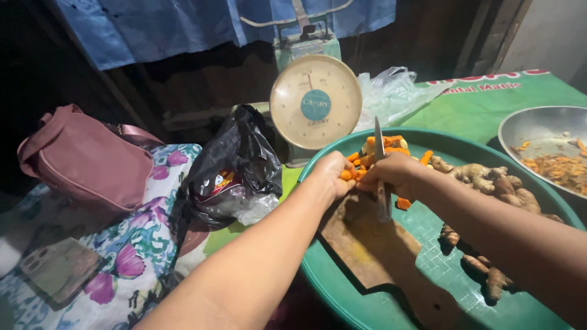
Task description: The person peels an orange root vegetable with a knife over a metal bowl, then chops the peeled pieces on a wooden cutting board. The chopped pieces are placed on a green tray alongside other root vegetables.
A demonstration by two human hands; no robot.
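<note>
Pink handbag [82,160] far left on a floral cloth [131,256], phone [58,269] lying near it. Black plastic bag [235,168] next, then a dial scale [315,101] behind. Left hand [330,174] has its fingers curled around orange turmeric pieces [351,173], pinning them on the wooden cutting board [373,244] inside the green tray [428,229]. Right hand [394,176] just beside it, fingers closed around a knife [378,143], blade pointing up. More cut pieces piled behind the hands. Whole turmeric roots [489,180] right of them in the tray. Metal bowl [544,131] of peelings far right.
</note>
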